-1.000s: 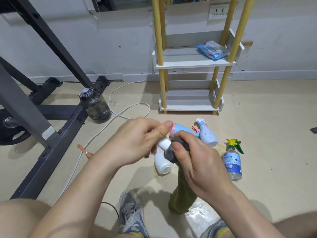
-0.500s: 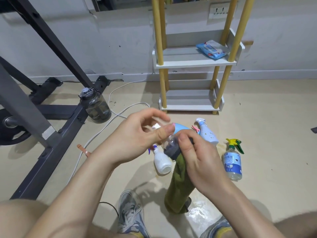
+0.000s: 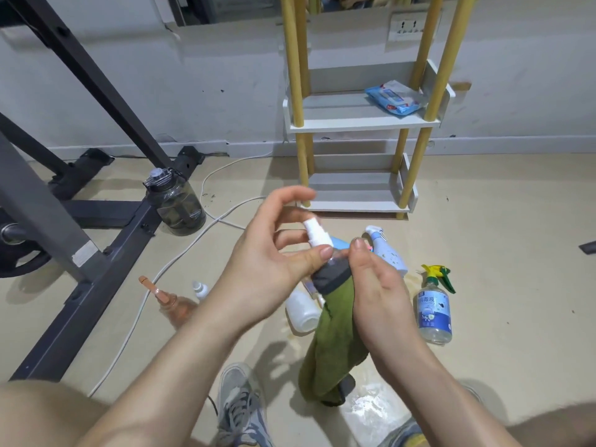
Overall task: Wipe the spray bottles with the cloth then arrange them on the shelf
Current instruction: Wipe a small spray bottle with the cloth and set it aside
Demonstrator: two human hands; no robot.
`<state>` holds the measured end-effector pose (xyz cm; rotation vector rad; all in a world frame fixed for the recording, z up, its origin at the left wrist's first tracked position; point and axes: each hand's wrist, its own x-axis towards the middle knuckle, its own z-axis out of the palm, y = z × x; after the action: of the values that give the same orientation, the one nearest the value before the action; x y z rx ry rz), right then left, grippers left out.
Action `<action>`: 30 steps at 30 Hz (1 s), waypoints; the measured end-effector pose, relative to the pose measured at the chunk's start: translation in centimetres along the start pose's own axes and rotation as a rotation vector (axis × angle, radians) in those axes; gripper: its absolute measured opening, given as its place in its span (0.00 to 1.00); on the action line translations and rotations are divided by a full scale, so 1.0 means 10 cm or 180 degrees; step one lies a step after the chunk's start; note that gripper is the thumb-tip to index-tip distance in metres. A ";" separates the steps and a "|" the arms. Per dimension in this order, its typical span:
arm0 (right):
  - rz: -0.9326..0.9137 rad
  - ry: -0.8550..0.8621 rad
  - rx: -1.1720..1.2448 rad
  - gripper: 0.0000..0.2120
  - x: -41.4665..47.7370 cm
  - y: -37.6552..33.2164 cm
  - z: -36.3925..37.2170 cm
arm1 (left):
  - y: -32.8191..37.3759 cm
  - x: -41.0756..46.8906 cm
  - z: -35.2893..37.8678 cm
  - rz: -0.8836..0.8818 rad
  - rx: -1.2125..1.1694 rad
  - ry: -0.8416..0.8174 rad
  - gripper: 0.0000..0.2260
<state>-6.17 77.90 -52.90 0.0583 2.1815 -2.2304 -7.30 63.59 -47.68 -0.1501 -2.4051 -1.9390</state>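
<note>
Small spray bottle (image 3: 317, 235): our right hand (image 3: 377, 291) grip clamps the cloth (image 3: 335, 321) round it; left hand (image 3: 271, 269) seemingly pinches its neck; a loose hold risks dropping it.

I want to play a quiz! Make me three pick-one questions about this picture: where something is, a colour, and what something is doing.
1. Where are the wipes?
A) on the floor
B) on the shelf
C) in a hand

2. What colour is the cloth?
A) red
B) white
C) green

3. What is the cloth doing?
A) wrapped round a bottle in the hands
B) folded on the shelf
C) spread flat on the floor

Answers:
1 B, the blue pack lies on a shelf board.
2 C, it is green with a dark edge.
3 A, the right hand grips it round the bottle that the left hand pinches.
</note>
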 end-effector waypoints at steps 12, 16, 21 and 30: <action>0.0298 -0.0404 0.0460 0.21 -0.07 -0.11 0.06 | -0.33 -0.18 0.41 -0.0155 0.0700 0.0433 0.17; 0.0452 -0.0617 0.1318 0.15 0.04 -0.31 -0.12 | -0.27 -0.19 0.31 0.0309 0.1390 0.0236 0.19; 0.0415 -0.0229 0.1330 0.16 0.03 -0.23 -0.12 | -0.30 -0.14 0.29 0.0154 0.1261 0.0594 0.14; -0.0422 -0.0528 -0.0460 0.14 -0.02 -0.28 -0.10 | -0.04 -0.02 0.18 -0.0725 -0.1762 0.0771 0.11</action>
<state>-6.06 78.98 -50.09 -0.2713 2.3080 -2.0467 -7.11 65.26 -48.44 0.3355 -1.7527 -2.5068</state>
